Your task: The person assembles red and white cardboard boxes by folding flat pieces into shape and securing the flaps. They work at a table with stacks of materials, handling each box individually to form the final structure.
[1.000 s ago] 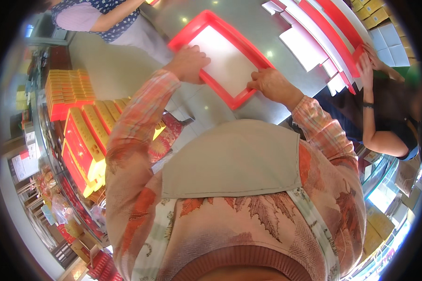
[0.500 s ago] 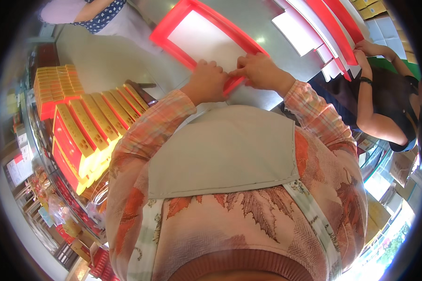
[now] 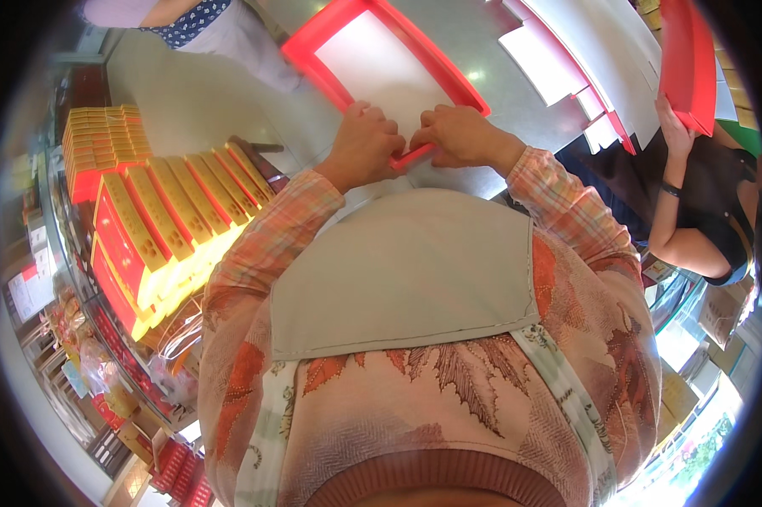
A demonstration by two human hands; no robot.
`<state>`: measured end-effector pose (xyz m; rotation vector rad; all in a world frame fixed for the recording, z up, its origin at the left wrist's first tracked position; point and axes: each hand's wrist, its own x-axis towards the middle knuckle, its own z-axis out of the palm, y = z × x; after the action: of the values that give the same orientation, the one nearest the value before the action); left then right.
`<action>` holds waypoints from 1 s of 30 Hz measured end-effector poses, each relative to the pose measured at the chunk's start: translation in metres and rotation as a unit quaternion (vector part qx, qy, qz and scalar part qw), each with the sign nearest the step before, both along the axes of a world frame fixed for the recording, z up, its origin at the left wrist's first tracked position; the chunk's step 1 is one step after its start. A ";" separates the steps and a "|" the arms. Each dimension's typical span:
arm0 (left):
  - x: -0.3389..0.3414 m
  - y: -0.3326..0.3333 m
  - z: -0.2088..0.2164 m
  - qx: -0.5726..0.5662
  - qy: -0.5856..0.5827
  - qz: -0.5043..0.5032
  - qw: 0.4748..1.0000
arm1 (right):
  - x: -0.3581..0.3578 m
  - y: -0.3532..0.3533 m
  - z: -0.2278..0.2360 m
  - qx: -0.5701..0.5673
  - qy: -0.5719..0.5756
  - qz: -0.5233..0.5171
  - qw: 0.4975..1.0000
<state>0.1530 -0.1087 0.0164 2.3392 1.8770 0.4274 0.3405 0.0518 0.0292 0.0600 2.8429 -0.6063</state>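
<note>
A shallow red cardboard box (image 3: 473, 91) with a white inside lies in front of me on the metal tabletop, its walls standing up along the far and long sides. My left hand (image 3: 367, 144) is closed on the near left corner, fingers curled over the wall. At the near right corner, my right hand (image 3: 464, 138) pinches the same edge. A short strip of the red near wall shows between both hands. My fingertips partly hide the corners, so how the card is folded there cannot be seen.
To the left stand stacked red-and-gold boxes (image 3: 166, 215). Flat red-and-white card sheets (image 3: 546, 63) are piled at the upper right. A co-worker's hand (image 3: 673, 131) at right holds another red box (image 3: 687, 68). Another person's patterned clothing (image 3: 197, 27) shows at upper left on the metal tabletop's (image 3: 204, 110) far side.
My hands have moved slightly apart along the box's near edge, showing more of the red wall between them. At right, the co-worker has raised and turned a red box.
</note>
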 end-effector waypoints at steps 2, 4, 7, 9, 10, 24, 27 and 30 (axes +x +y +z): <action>-0.004 0.000 -0.003 0.041 -0.004 -0.013 0.999 | 0.002 -0.001 0.000 -0.011 -0.002 -0.004 1.000; -0.009 -0.001 -0.002 0.039 -0.021 -0.027 0.999 | 0.003 -0.004 0.002 -0.017 -0.006 -0.026 0.999; -0.014 -0.001 -0.001 0.031 -0.042 -0.039 0.998 | 0.003 -0.006 0.009 -0.033 -0.012 -0.017 0.999; -0.015 -0.001 -0.001 0.027 -0.045 -0.040 0.998 | 0.000 -0.009 0.010 -0.022 -0.029 -0.014 0.999; -0.015 -0.001 0.000 0.027 -0.042 -0.040 0.998 | -0.005 -0.013 0.011 -0.005 -0.044 -0.020 0.999; -0.042 -0.013 0.005 0.030 0.194 0.044 0.980 | 0.005 -0.005 0.042 0.209 0.015 0.053 0.976; -0.026 -0.010 0.035 0.029 0.113 0.043 0.992 | 0.002 0.022 0.013 0.293 0.065 0.025 0.954; 0.006 -0.001 0.024 0.046 0.004 -0.003 0.999 | -0.018 0.046 0.002 0.205 -0.036 0.028 0.978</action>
<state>0.1592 -0.1094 0.0401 2.4066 1.8929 0.5145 0.3225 0.0976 0.0310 0.0700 2.8384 0.0024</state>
